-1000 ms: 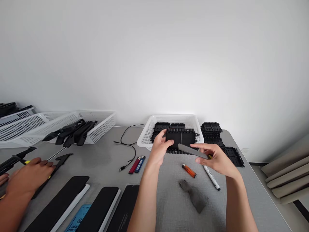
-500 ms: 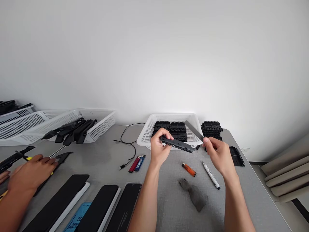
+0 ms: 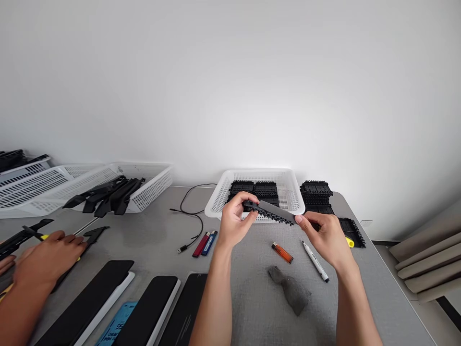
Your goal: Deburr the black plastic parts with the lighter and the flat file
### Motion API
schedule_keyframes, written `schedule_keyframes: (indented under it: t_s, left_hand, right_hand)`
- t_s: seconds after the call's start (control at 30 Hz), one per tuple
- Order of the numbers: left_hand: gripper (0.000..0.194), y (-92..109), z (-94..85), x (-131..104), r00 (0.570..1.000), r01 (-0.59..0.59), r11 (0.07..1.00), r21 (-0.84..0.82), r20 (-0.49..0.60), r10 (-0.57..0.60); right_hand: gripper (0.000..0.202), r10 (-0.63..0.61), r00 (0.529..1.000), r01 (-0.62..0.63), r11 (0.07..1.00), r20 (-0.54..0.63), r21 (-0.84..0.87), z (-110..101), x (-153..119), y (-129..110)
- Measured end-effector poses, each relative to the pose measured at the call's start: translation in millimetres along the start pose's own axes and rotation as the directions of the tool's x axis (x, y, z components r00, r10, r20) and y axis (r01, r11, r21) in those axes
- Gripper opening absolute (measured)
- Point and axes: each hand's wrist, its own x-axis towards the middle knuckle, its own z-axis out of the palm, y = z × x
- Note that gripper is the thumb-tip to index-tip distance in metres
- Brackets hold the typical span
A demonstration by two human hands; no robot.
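Overall, a grey table (image 3: pixel 248 293) carries a white basket (image 3: pixel 210 206); before it, the left hand (image 3: pixel 234 221) grips a toothed black part (image 3: pixel 274 217) by one end, apparently leaving its edge free; the right hand (image 3: pixel 324 235) pinches a grey blade (image 3: pixel 276 210) alongside, contact unconfirmed.

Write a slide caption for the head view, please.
Left hand holding a black toothed part, right hand holding a flat grey tool along its edge, before a white basket.

open lane on the table (image 3: pixel 250 288) between left forearm (image 3: pixel 216 298) and grey cloth (image 3: pixel 292 293). low reach toward white basket (image 3: pixel 284 180) obstructed by black toothed part (image 3: pixel 269 215) in left hand (image 3: pixel 235 222) and grey blade (image 3: pixel 278 212) in right hand (image 3: pixel 326 238); air above both hands free.
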Motion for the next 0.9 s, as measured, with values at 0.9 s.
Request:
schedule_keyframes:
  t_s: [0.9]
  left_hand:
    - [0.02,-6.2,0.3,-1.6,0.993,-0.095,0.995,-0.011,-0.077,0.094]
  right_hand:
    - [0.055,-0.023,1.0,0.022,0.999,0.019,0.028,3.7,0.3,3.2]
